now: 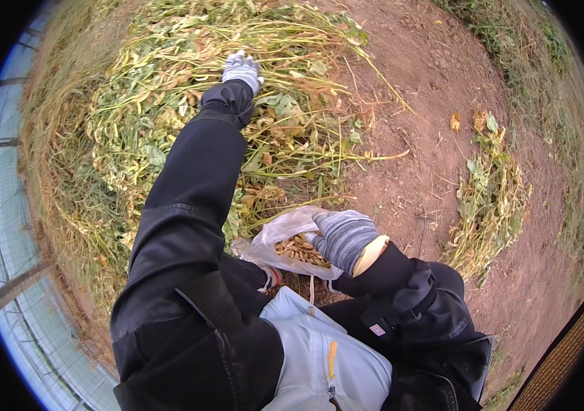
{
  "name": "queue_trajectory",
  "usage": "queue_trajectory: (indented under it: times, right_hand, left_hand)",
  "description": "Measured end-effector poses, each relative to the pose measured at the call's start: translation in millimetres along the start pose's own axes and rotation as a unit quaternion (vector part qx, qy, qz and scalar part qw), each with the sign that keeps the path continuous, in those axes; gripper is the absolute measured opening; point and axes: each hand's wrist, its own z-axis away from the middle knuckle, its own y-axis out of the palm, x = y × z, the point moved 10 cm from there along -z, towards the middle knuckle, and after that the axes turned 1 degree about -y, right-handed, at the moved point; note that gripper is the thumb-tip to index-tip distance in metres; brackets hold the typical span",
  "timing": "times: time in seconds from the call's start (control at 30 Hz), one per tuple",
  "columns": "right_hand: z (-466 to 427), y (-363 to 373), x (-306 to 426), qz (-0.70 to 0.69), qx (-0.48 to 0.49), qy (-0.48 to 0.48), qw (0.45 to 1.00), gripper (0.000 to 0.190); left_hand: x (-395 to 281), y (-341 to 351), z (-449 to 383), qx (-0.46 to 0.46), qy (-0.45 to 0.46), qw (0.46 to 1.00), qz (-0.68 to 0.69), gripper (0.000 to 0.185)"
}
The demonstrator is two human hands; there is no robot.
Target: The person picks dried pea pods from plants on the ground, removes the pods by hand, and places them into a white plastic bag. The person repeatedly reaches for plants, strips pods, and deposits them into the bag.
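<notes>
My left hand [242,70], in a pale striped knit glove, reaches out over a heap of cut bean plants [168,87] with green and yellowing pods. Its fingers look slightly apart, and nothing shows in it. In a darker grey striped glove, my right hand [347,239] grips the rim of a whitish plastic bag [271,239] close to my feet. The bag's mouth gapes, showing tan pods [299,250] inside. My right hand partly hides that side of the bag.
A smaller bunch of bean plants [495,190] lies on bare brown soil [405,180] to the right. Dry grass borders the heap on the left, beside blue-green netting [6,180] with poles. More grass grows along the far right. My shoes [271,278] are beside the bag.
</notes>
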Motion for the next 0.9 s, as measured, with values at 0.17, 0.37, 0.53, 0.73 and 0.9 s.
queue_trajectory:
  times: [0.17,0.37,0.53,0.73,0.9]
  right_hand:
    - [1.8,-12.0,0.0,-0.001,-0.017,-0.016,1.0,0.04]
    - [1.0,-43.9,23.8,0.045,-0.127,-0.023,0.991,0.039]
    - [17.7,-99.8,47.5,0.089,-0.4,-0.074,0.909,0.054]
    - [-10.4,-63.5,58.9,0.227,-0.241,-0.019,0.943,0.051]
    - [7.4,-75.5,69.5,0.151,-0.288,-0.027,0.945,0.03]
  left_hand:
    - [-2.5,-15.5,7.9,0.011,0.032,0.999,0.008,0.035]
    - [-13.4,-56.1,84.7,0.018,0.123,0.992,0.004,0.025]
    - [-35.1,-100.9,189.9,-0.057,0.177,0.982,0.012,0.02]
    - [-30.6,-123.7,286.7,-0.095,0.139,0.985,0.032,0.022]
    - [-2.6,-138.4,323.3,-0.149,0.041,0.982,0.105,0.032]
